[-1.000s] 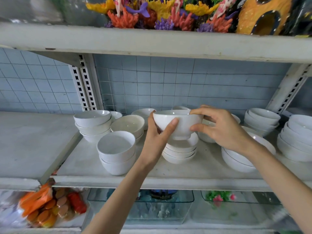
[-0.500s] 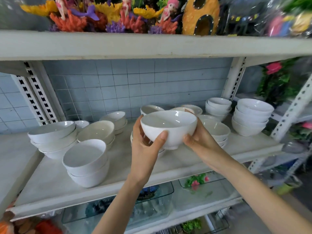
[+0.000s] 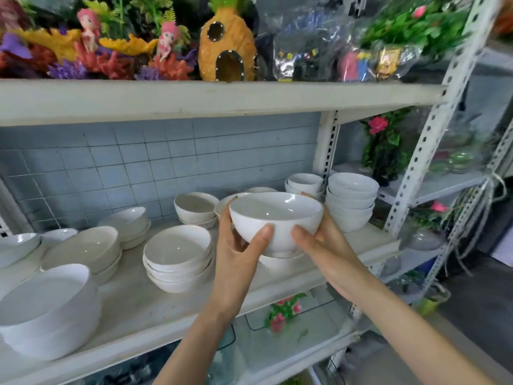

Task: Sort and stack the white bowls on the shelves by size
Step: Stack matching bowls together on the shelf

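A deep white bowl [image 3: 273, 218] is held upright above the white shelf [image 3: 155, 307], over another bowl that peeks out beneath it. My left hand [image 3: 238, 259] grips its left side, thumb on the front wall. My right hand [image 3: 324, 248] grips its right side. Left of it stands a stack of shallower bowls [image 3: 177, 259]. A tall stack of deep bowls [image 3: 351, 201] stands at the shelf's right end, with a smaller stack [image 3: 304, 184] behind it. More stacks [image 3: 83, 254] and a big stack [image 3: 47, 309] fill the left part.
The upper shelf [image 3: 194, 98] hangs close overhead with coral ornaments and a pineapple house [image 3: 226, 43]. A perforated metal upright [image 3: 433, 126] borders the right side, with artificial flowers [image 3: 383, 143] beyond it. Glass tanks lie on the shelf below.
The view has swung right and closer. Both hands have carried the bowl rightward along the shelf, and the stack of shallower bowls it was over now stands to its left.
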`<move>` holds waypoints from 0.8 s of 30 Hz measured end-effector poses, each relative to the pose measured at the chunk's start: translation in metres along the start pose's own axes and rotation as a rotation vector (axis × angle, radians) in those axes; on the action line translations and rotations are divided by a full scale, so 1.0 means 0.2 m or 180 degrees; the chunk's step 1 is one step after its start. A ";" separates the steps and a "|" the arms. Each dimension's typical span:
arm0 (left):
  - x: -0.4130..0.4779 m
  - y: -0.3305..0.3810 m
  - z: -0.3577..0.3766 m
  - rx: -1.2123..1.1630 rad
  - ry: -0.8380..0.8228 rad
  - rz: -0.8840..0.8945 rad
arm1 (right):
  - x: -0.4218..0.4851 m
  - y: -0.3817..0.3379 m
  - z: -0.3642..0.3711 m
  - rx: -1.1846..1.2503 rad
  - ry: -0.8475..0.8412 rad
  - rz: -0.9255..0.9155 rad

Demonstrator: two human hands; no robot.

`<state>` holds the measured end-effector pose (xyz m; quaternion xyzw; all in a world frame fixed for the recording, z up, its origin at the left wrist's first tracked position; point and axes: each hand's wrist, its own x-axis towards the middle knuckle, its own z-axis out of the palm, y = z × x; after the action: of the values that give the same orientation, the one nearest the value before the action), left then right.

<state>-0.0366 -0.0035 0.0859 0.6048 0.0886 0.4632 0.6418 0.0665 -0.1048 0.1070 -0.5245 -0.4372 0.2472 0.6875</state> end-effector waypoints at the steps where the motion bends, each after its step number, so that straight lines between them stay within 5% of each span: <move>1: 0.01 -0.01 0.05 0.0001 -0.0009 -0.0007 | 0.00 -0.01 -0.05 0.0015 0.0018 -0.0010; 24: 0.12 -0.40 1.02 -0.0074 -0.0078 -0.0065 | 0.04 -0.02 -1.17 -0.0136 -0.0036 0.0086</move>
<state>0.1531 -0.1166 0.0803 0.6020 0.0815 0.4502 0.6545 0.2715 -0.2185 0.0977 -0.5435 -0.4391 0.2500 0.6703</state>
